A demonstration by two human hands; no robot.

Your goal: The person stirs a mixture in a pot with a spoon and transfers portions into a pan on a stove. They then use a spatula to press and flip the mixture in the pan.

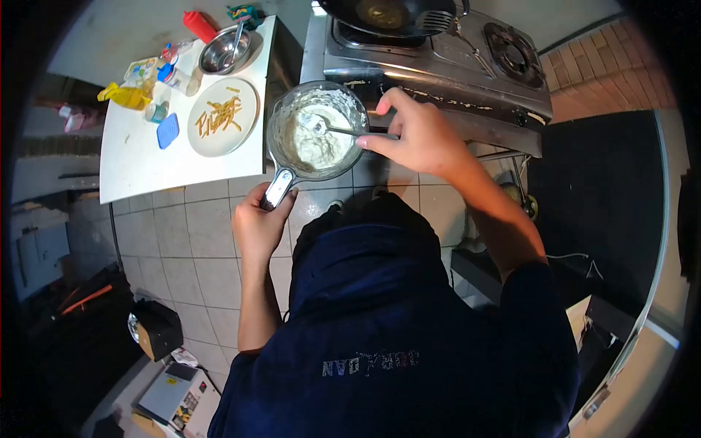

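White surface [139, 164] far left carries a plate of fries [223, 117], steel bowl [225, 51], oil bottle [131, 95]. Left hand [255, 223] has fingers clenched around the handle of the glass measuring cup [315, 131], held in mid-air in front of the stove [453, 66]. Batter [314, 139] inside looks thick, sticky; cup likely heavy-ish, rigid, breakable, so the handle is the grip point. Right hand [420, 135] pinches a spoon [339, 130], fingers closed on its stem, bowl end sunk in the batter. Wok [387, 16] sits on the burner.
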